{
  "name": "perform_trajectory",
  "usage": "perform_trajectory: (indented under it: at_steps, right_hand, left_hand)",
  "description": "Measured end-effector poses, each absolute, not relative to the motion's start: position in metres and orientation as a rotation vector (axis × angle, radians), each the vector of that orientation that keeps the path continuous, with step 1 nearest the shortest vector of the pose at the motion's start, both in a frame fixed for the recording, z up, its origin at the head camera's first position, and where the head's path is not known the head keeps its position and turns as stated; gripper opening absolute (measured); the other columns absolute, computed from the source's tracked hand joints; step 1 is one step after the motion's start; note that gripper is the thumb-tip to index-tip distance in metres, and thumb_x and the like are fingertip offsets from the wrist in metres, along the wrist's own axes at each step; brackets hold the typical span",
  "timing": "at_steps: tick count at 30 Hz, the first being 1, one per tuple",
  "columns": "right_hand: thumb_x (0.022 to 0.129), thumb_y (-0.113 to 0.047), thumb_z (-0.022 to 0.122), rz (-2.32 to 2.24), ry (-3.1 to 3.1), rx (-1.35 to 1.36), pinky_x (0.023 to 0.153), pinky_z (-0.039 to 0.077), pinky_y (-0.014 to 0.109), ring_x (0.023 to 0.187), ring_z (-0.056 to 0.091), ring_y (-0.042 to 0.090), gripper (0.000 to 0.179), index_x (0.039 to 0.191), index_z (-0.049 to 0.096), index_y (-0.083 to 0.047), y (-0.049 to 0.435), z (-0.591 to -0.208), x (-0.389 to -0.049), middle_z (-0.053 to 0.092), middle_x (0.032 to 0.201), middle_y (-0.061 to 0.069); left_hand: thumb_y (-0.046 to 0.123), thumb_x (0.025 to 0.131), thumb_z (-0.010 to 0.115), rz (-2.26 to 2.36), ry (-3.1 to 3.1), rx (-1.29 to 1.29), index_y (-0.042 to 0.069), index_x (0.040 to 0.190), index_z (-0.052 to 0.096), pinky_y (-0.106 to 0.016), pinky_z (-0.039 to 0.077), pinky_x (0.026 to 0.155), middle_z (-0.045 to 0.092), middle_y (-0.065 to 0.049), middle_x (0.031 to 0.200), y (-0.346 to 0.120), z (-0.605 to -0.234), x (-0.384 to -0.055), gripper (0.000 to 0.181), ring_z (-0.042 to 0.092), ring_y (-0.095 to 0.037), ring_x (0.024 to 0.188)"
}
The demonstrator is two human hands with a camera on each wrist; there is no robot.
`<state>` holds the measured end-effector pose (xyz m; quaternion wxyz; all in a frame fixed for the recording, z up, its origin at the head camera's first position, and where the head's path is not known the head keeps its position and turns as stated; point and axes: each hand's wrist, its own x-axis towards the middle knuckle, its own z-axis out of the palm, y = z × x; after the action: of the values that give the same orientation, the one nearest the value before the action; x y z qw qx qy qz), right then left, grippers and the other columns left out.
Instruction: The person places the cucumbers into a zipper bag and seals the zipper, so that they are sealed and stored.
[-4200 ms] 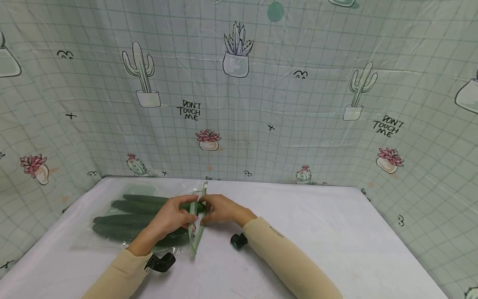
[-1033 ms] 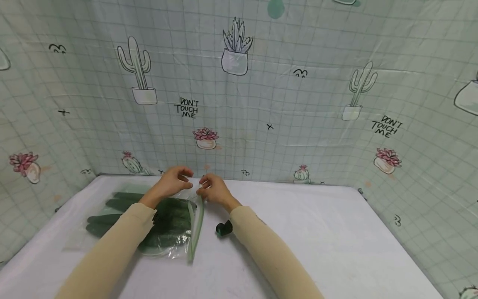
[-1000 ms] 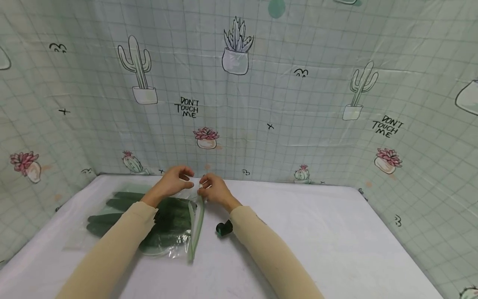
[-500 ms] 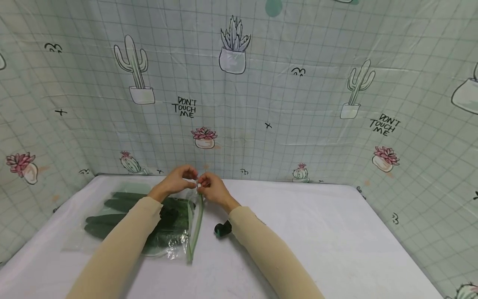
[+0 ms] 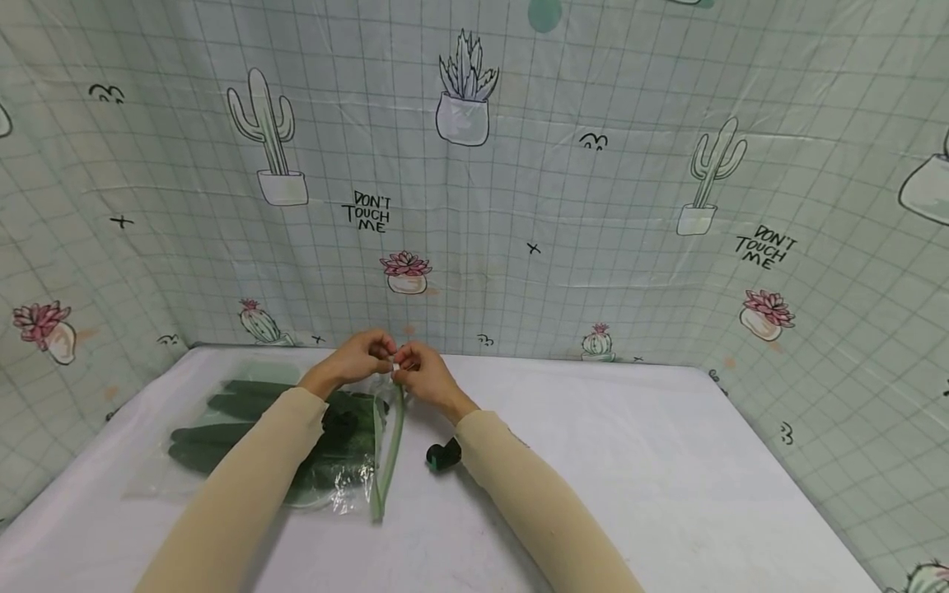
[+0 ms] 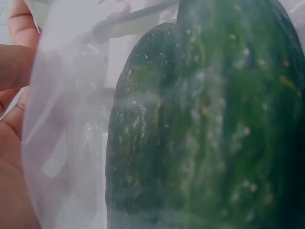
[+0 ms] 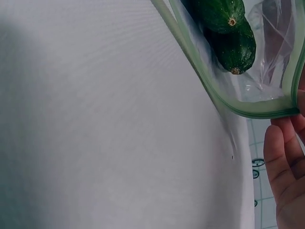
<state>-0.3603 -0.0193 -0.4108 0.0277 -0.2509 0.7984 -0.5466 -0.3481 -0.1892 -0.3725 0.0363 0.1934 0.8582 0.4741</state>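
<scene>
A clear zip bag with a green zip edge lies on the left half of the table, holding several dark green cucumbers. At its far right corner my left hand pinches the edge, fingertips meeting those of the other hand. My right hand grips the same corner from the right. The right wrist view shows the mouth gaping between its two green strips, with cucumber ends inside. Close up in the left wrist view, cucumbers show through the plastic; fingers are at the left edge.
A white cloth covers the table. Behind it and along both sides hangs a curtain printed with cacti and a grid. Black wrist cameras sit under the forearms, the left one over the bag.
Both hands have moved from the middle of the bag's mouth to its far corner. Over the last second the left hand has moved right, its fingertips closing in on the right hand's.
</scene>
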Motion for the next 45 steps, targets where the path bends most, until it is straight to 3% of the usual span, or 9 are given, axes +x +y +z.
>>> perform_trajectory:
  at_steps: [5, 9, 12, 17, 24, 31, 45]
  right_hand:
    - [0.086, 0.005, 0.062, -1.746, 2.399, -0.770, 0.057, 0.045, 0.021, 0.066, 0.051, 0.010, 0.014, 0.099, 0.058, 0.003, -0.016, -0.398, -0.349, 0.057, 0.080, 0.006]
    - [0.085, 0.009, 0.061, -1.769, 2.349, -0.739, 0.059, 0.049, 0.027, 0.067, 0.052, 0.013, 0.018, 0.102, 0.057, 0.011, -0.013, -0.383, -0.338, 0.057, 0.082, 0.013]
    - [0.082, 0.010, 0.063, -1.827, 2.295, -0.689, 0.057, 0.051, 0.029, 0.066, 0.053, 0.013, 0.019, 0.100, 0.058, 0.012, -0.015, -0.394, -0.348, 0.056, 0.078, 0.008]
    - [0.079, 0.006, 0.066, -1.916, 2.223, -0.545, 0.053, 0.049, 0.024, 0.059, 0.054, 0.010, 0.016, 0.094, 0.060, 0.005, -0.018, -0.412, -0.359, 0.057, 0.070, 0.000]
    - [0.077, 0.002, 0.067, -1.884, 2.169, -0.374, 0.049, 0.044, 0.023, 0.053, 0.054, 0.012, 0.016, 0.092, 0.062, -0.001, -0.019, -0.414, -0.341, 0.064, 0.069, 0.002]
    - [0.075, 0.003, 0.066, -1.812, 2.226, -0.300, 0.045, 0.040, 0.023, 0.049, 0.050, 0.012, 0.013, 0.085, 0.061, -0.004, -0.018, -0.411, -0.324, 0.057, 0.059, 0.001]
    - [0.080, 0.006, 0.067, -1.697, 2.079, -0.331, 0.042, 0.050, 0.027, 0.046, 0.055, 0.016, 0.015, 0.084, 0.058, -0.005, -0.008, -0.414, -0.277, 0.058, 0.058, 0.008]
  left_hand:
    - [-0.010, 0.086, 0.055, 1.441, 2.630, 0.611, -0.010, 0.099, 0.052, -0.031, 0.037, 0.063, 0.056, -0.021, 0.083, -0.184, -0.360, -0.339, 0.014, 0.045, -0.019, 0.069]
    - [-0.009, 0.086, 0.056, 1.415, 2.643, 0.586, -0.007, 0.098, 0.053, -0.031, 0.037, 0.062, 0.055, -0.015, 0.081, -0.184, -0.363, -0.343, 0.013, 0.044, -0.019, 0.069]
    - [-0.007, 0.085, 0.057, 1.402, 2.650, 0.560, -0.005, 0.097, 0.055, -0.030, 0.036, 0.060, 0.056, -0.011, 0.080, -0.186, -0.370, -0.351, 0.013, 0.044, -0.018, 0.067]
    - [-0.005, 0.086, 0.057, 1.358, 2.671, 0.510, -0.005, 0.099, 0.056, -0.030, 0.037, 0.061, 0.058, -0.012, 0.083, -0.184, -0.368, -0.351, 0.013, 0.046, -0.018, 0.070]
    - [-0.004, 0.086, 0.058, 1.271, 2.753, 0.476, -0.005, 0.099, 0.058, -0.030, 0.041, 0.064, 0.058, -0.011, 0.087, -0.182, -0.367, -0.353, 0.014, 0.050, -0.021, 0.077]
    - [-0.004, 0.085, 0.059, 1.253, 2.797, 0.445, -0.006, 0.098, 0.059, -0.028, 0.042, 0.064, 0.057, -0.011, 0.085, -0.180, -0.369, -0.356, 0.014, 0.051, -0.020, 0.076]
    - [-0.002, 0.088, 0.057, 1.241, 2.835, 0.349, -0.006, 0.103, 0.059, -0.032, 0.044, 0.066, 0.058, -0.015, 0.092, -0.178, -0.367, -0.357, 0.016, 0.052, -0.024, 0.081]
